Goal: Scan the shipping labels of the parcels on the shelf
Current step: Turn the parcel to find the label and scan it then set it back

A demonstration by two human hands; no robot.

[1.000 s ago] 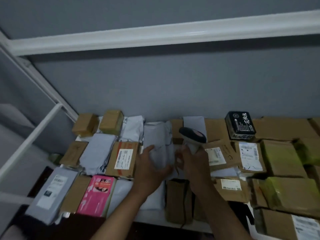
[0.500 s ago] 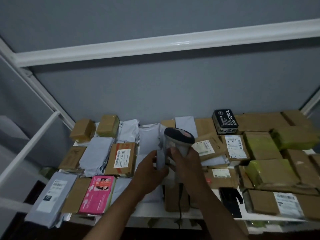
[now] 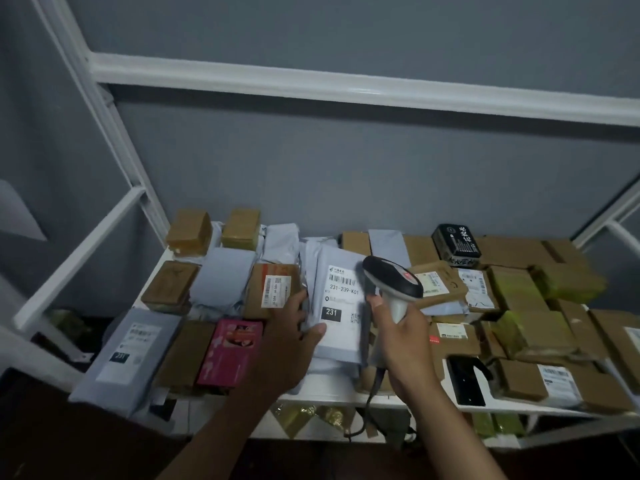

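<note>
A: What do we see in the hands?

B: Our left hand (image 3: 294,336) grips the near left edge of a flat grey plastic mailer (image 3: 341,308), thumb lying on its face, with the white shipping label (image 3: 343,294) turned up and reading 231-239-K01. Our right hand (image 3: 403,336) is curled round the handle of a pale grey handheld barcode scanner (image 3: 393,282), whose dark head hangs just right of the label.

A: And around the hands?

B: The mailer rests on other parcels on the white metal shelf (image 3: 339,398), between both hands. Left of the left hand lie a pink printed box (image 3: 230,351) and a brown cardboard box with a label (image 3: 270,289). Beyond the right hand stands a black tin with white lettering (image 3: 455,242); right of it lie cardboard parcels wrapped in yellow tape (image 3: 531,329).
</note>
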